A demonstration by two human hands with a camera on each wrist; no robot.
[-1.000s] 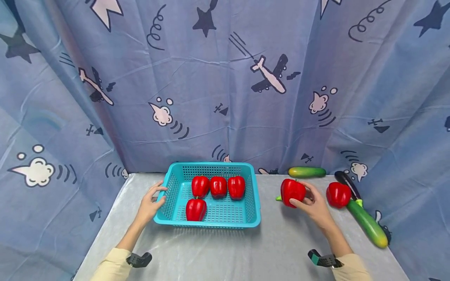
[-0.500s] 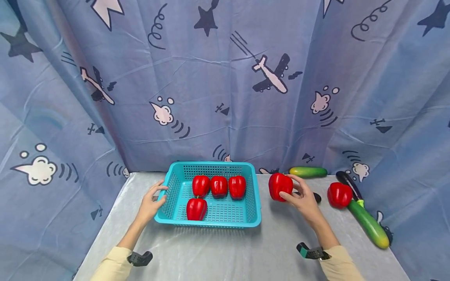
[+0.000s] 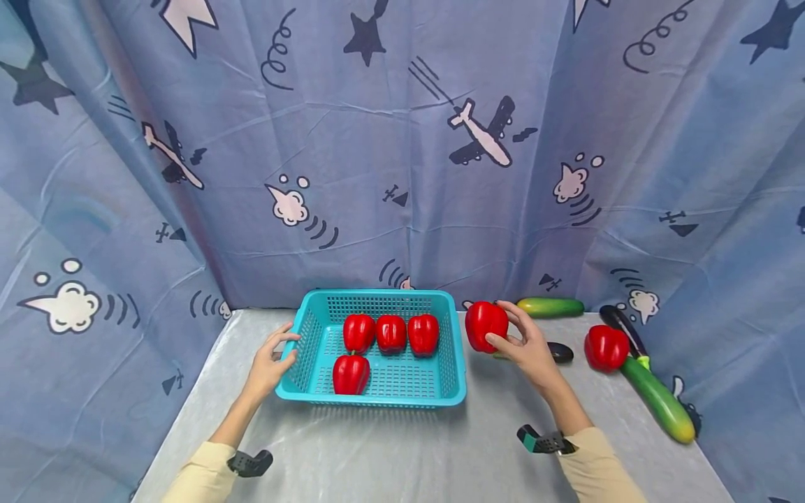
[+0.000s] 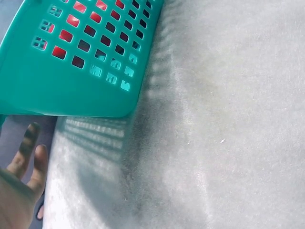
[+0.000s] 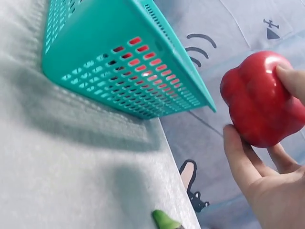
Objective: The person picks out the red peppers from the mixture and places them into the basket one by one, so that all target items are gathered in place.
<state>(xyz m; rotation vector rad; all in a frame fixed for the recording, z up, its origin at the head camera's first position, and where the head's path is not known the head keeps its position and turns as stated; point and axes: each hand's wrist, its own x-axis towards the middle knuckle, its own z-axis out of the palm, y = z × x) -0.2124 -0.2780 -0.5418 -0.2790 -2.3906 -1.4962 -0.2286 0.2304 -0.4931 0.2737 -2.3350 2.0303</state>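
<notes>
My right hand holds a red bell pepper above the table, just off the basket's right rim. In the right wrist view the thumb and fingers grip that pepper from opposite sides. A turquoise perforated basket contains several red bell peppers: a row of three at the back and one pepper at the front left. At the basket's left rim is my left hand, its fingers spread and lightly bent; contact with the rim is unclear. The left wrist view catches only part of this hand.
An eggplant lies behind my right hand, partly hidden. Farther right are another red bell pepper, a second eggplant and a green cucumber-like vegetable. A similar yellow-green one lies along the back edge by the curtain.
My right hand has carried the bell pepper leftward and slightly up, toward the basket, uncovering part of the eggplant behind it. The left hand and the basket have stayed put.
</notes>
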